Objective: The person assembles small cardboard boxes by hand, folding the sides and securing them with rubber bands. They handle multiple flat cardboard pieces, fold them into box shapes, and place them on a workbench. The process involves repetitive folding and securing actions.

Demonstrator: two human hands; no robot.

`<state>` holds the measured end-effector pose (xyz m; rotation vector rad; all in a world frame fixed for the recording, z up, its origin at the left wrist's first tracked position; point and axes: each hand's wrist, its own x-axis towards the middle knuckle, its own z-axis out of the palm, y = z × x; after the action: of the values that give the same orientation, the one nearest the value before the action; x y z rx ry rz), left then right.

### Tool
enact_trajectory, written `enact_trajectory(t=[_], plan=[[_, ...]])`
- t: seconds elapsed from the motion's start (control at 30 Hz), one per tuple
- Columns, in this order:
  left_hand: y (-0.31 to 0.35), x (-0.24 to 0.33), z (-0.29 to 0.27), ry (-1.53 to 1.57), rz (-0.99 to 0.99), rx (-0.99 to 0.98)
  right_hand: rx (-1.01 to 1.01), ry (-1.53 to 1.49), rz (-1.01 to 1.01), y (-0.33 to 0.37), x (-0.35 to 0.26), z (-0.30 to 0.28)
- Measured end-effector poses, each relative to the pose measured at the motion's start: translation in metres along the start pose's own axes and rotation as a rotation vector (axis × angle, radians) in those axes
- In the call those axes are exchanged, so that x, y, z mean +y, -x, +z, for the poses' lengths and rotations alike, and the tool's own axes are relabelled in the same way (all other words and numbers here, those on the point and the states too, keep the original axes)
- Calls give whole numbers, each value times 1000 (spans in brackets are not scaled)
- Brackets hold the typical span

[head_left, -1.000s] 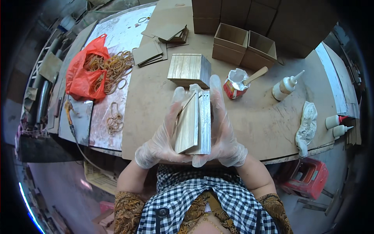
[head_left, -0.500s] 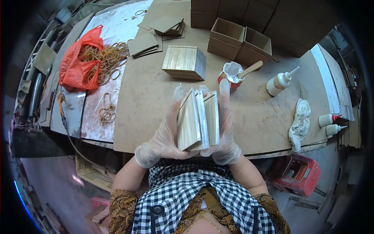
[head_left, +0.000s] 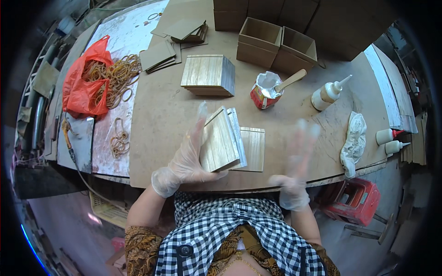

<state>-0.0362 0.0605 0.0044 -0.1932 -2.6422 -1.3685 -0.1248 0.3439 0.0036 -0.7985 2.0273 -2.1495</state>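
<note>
My left hand (head_left: pixel 186 158), in a clear glove, grips a small stack of square wooden panels (head_left: pixel 222 140), held tilted above the table's near edge. One wooden panel (head_left: pixel 253 148) lies flat on the table just right of the held stack. My right hand (head_left: pixel 299 152), also gloved and blurred by motion, hovers with fingers spread to the right of that panel and holds nothing. A taller stack of the same panels (head_left: pixel 208 75) rests farther back on the table.
A red can with a wooden stick (head_left: pixel 266 89) and a glue bottle (head_left: pixel 328 93) stand behind the hands. Open cardboard boxes (head_left: pixel 276 43) sit at the back. A red bag with rubber bands (head_left: pixel 94 83) lies left, a white rag (head_left: pixel 353 140) right.
Both hands held the panel stack together before. Now my right hand has let go and moved right, and one panel lies flat on the table.
</note>
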Motion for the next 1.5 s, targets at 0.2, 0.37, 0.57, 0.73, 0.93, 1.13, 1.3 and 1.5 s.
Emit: enact_trajectory(t=[0.2,0.37,0.57,0.73,0.93,1.13,1.3,1.5], plan=[[1,26,5,120,23,0,-92,125,-61,-15,-31,25],[4,39,13,433,-32,-4,-388,-386,207,-35,-40,72],[26,33,8,431,9,-91,-467,-423,195,-28,-25,83],[34,34,7,504,-82,-95,-424,-455,214,-26,-31,85],[34,32,1,586,-113,-132,-420,-452,221,-20,-25,85],[43,31,6,576,-48,-18,-490,-399,75,-21,-14,91],[50,30,-8,467,0,27,-479,-471,10,-23,-8,111],[48,8,-61,-243,-92,107,-228,-472,114,-27,-25,112]])
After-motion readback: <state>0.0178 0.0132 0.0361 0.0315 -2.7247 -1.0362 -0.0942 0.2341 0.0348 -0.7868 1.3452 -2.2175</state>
